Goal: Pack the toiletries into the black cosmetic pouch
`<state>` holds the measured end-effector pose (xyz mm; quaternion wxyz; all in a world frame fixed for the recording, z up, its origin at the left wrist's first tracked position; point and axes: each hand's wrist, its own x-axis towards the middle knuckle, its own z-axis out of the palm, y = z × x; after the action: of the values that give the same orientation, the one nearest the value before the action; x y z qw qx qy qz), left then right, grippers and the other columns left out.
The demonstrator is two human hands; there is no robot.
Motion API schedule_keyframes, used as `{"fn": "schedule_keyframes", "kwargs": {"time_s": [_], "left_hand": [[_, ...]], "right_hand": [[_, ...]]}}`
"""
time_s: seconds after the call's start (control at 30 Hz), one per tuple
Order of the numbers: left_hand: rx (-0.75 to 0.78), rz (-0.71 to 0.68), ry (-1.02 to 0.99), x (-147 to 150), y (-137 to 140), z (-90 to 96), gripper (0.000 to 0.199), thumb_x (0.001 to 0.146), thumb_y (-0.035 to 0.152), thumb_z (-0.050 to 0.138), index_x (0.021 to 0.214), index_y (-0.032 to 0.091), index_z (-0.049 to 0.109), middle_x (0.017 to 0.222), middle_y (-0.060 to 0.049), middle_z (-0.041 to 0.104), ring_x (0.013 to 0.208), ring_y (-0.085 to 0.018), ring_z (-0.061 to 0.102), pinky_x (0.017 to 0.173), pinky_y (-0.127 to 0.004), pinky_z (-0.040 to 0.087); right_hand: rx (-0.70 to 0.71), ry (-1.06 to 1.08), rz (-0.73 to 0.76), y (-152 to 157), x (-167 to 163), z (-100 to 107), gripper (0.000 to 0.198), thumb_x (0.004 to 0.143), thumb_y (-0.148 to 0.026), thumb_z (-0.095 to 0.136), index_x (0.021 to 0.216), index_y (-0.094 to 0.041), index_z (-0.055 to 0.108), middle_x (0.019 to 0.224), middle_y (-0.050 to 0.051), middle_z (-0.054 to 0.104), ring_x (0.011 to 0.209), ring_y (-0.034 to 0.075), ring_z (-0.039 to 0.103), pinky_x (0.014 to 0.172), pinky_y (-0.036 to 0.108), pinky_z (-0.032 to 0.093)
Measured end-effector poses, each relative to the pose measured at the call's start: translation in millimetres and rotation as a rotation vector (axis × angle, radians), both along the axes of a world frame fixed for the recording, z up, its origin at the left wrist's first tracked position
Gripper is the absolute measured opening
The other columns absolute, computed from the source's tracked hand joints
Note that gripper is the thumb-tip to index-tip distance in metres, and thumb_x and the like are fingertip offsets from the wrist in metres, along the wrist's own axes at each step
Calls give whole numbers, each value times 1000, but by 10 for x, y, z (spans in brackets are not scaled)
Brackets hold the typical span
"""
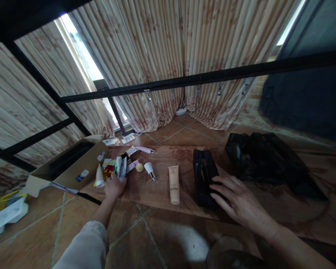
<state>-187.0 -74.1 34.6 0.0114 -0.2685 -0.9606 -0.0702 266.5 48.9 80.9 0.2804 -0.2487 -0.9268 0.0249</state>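
Observation:
My left hand (115,187) reaches into a pile of cosmetics at the left, with fingers and thumb apart. It touches the near side of the pile, beside a white tapered tube (100,177) and a green-and-white tube (118,166); no item shows clearly in its grip. My right hand (233,196) grips the right edge of a small black pouch (198,179), whose top gapes. Between my hands, a beige squeeze tube (174,185) lies alone on the brown mat (158,194). Closer to the pile are a white tube with a silver cap (149,171) and a round yellow container (139,167).
An uncovered cardboard box (72,172) with a black item inside stands left of the pile. A crumpled black bag (264,157) lies right of the pouch. A dark metal rail (168,83) crosses before the curtains (145,45). A white tray (9,216) sits far left.

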Motion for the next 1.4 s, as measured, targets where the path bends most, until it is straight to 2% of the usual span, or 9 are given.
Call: {"fn": "schedule_keyframes", "kwargs": {"time_s": [0.2,0.43,0.57,0.7,0.9,1.07,1.2,1.33,1.4], "left_hand": [[26,-101,76,66,9,-121,63,87,34,44,140,2,33,119,-26,56,114,-37,55,97,-46,40],[203,-248,50,233,28,-277,60,86,23,46,143,11,32,117,-21,55,102,-29,60,85,-43,50],[343,-352,30,345,74,-356,58,86,23,48,141,12,35,122,-20,52,108,-29,58,88,-44,51],[463,-479,-10,453,160,-374,54,87,26,49,139,15,39,126,-18,51,121,-31,51,98,-48,46],[522,-675,-91,646,329,-353,53,88,28,50,139,17,40,128,-16,51,120,-27,52,102,-47,43],[566,-773,-134,785,422,-405,47,91,30,46,136,19,42,126,-14,53,121,-25,51,104,-46,42],[607,-758,-137,779,447,-432,45,92,30,43,135,16,44,127,-16,54,124,-26,50,107,-46,40],[709,-629,-80,686,430,-382,46,93,31,41,136,14,44,130,-17,55,125,-26,49,107,-45,39],[713,-540,-25,619,406,-339,47,93,33,40,136,14,44,130,-17,55,125,-26,49,106,-44,40]], "right_hand": [[-15,-20,-1,-11,-11,5,25,93,-31,52,107,-21,70,116,10,64,106,26,58,94,45,49],[-14,-20,4,-24,-21,9,24,94,-29,51,107,-20,69,117,9,63,107,25,57,94,45,48],[-8,-16,3,-21,-23,-3,23,94,-29,51,106,-20,69,115,9,63,105,25,57,94,45,49],[-8,-19,11,-20,-25,-6,23,94,-29,51,105,-20,69,114,10,63,106,26,57,93,45,49],[-24,-20,3,-26,-30,-3,23,94,-28,50,105,-20,69,113,10,64,105,26,57,92,45,49],[-26,-18,-4,-32,-35,7,22,94,-28,51,103,-20,69,111,10,64,104,26,57,92,44,49],[-32,-28,-12,-37,-36,19,23,94,-28,50,103,-19,69,112,10,64,104,26,57,91,45,49],[-30,-27,-12,-37,-35,30,24,94,-27,49,104,-19,69,112,10,64,104,26,57,90,44,49],[-34,-28,-13,-36,-34,34,24,95,-27,49,104,-19,70,112,10,64,103,25,57,90,44,49]]}}
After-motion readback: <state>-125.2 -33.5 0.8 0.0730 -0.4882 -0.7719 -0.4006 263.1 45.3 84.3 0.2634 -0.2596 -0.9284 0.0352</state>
